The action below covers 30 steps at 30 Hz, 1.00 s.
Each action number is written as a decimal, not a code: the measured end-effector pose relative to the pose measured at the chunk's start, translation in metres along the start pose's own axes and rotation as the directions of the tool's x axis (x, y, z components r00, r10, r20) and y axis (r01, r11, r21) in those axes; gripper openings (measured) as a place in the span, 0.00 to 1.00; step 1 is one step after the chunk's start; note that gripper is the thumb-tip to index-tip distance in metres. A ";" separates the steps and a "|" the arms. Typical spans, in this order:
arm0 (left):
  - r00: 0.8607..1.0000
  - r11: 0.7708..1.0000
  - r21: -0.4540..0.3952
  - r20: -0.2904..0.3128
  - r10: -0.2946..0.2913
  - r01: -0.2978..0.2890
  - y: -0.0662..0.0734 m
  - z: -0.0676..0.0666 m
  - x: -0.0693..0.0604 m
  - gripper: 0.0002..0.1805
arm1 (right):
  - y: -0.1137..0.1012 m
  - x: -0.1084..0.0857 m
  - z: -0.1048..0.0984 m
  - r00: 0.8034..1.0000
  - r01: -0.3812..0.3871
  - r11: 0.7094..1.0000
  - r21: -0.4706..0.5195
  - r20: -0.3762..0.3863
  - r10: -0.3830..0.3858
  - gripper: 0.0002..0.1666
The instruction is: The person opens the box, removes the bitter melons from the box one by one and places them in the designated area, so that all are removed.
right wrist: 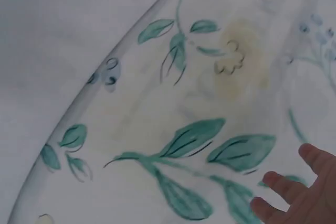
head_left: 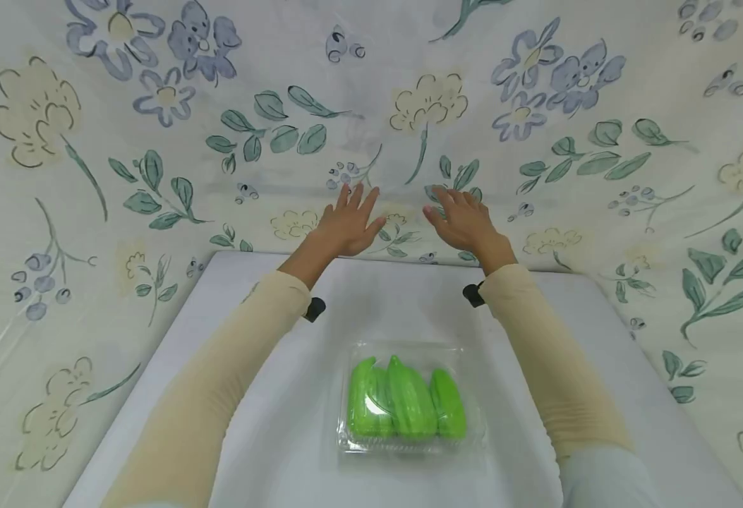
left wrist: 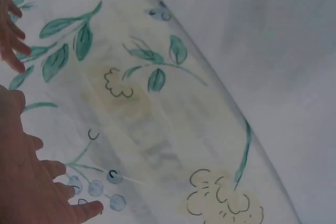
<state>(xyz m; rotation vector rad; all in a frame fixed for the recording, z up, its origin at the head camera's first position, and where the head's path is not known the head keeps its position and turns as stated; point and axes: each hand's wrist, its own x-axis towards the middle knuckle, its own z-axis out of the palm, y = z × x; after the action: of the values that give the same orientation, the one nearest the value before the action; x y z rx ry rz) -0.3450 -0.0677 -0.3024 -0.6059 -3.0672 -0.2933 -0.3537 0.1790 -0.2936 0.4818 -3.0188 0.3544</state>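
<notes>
Both hands are stretched forward over the far edge of the white table, with nothing in them. My left hand [head_left: 348, 224] has its fingers spread, and it also shows at the lower left of the left wrist view. To its right, my right hand [head_left: 463, 220] is held out with fingers extended; its fingertips enter the right wrist view at the lower right. Well behind both hands, between the forearms, a clear plastic container [head_left: 409, 446] lies on the table. Inside it are several bright green, elongated pieces [head_left: 411, 398] that look like vegetables; their exact kind is unclear.
The white table [head_left: 282, 423] ends at a far edge just below the hands. Beyond and around it hangs or lies a floral-patterned sheet [head_left: 358, 63]. A small black object [head_left: 315, 309] sits at the left wrist, and a similar black object [head_left: 473, 295] at the right wrist.
</notes>
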 end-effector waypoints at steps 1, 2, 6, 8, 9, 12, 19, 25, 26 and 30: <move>1.000 1.000 -0.001 -0.006 0.013 -0.013 0.000 0.000 -0.006 0.38 | -0.005 -0.001 -0.001 1.000 0.020 1.000 -0.009 -0.005 -0.020 0.40; 1.000 1.000 0.007 -0.012 0.027 -0.027 0.000 0.001 -0.012 0.38 | -0.009 -0.002 -0.001 0.999 0.040 0.999 -0.018 -0.009 -0.041 0.39; 0.994 0.993 0.046 -0.020 0.108 -0.107 0.002 0.011 -0.039 0.39 | -0.027 -0.012 0.002 0.993 0.116 0.991 -0.069 -0.013 -0.118 0.38; 0.987 0.987 0.049 -0.024 0.157 -0.156 0.004 0.018 -0.054 0.39 | -0.035 -0.020 0.005 0.987 0.161 0.983 -0.092 -0.007 -0.163 0.37; 0.983 0.983 0.038 -0.031 0.180 -0.179 0.006 0.022 -0.062 0.39 | -0.039 -0.025 0.007 0.982 0.185 0.978 -0.101 -0.005 -0.186 0.37; 0.969 0.970 -0.033 -0.066 0.238 -0.240 0.008 0.035 -0.089 0.38 | -0.050 -0.046 0.014 0.965 0.263 0.960 -0.098 0.004 -0.264 0.37; 0.944 0.934 -0.169 -0.160 0.288 -0.314 0.005 0.076 -0.155 0.39 | -0.067 -0.104 0.034 0.895 0.444 0.894 -0.063 -0.020 -0.446 0.35; 0.958 0.932 -0.251 -0.182 0.221 -0.262 0.001 0.100 -0.204 0.40 | -0.077 -0.146 0.056 0.845 0.530 0.843 -0.090 -0.028 -0.534 0.36; 0.962 0.931 -0.265 -0.178 0.209 -0.251 0.001 0.104 -0.212 0.41 | -0.079 -0.153 0.060 0.841 0.536 0.839 -0.092 -0.021 -0.540 0.37; 0.974 0.926 -0.311 -0.139 0.179 -0.214 0.002 0.120 -0.239 0.46 | -0.088 -0.178 0.075 0.837 0.545 0.832 -0.103 0.019 -0.546 0.38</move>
<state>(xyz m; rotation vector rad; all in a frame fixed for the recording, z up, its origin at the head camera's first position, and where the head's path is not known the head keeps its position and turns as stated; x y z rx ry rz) -0.1191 -0.1339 -0.4292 -0.8688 -2.8416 -0.8086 -0.1590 0.1330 -0.3653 1.2792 -2.6949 0.1524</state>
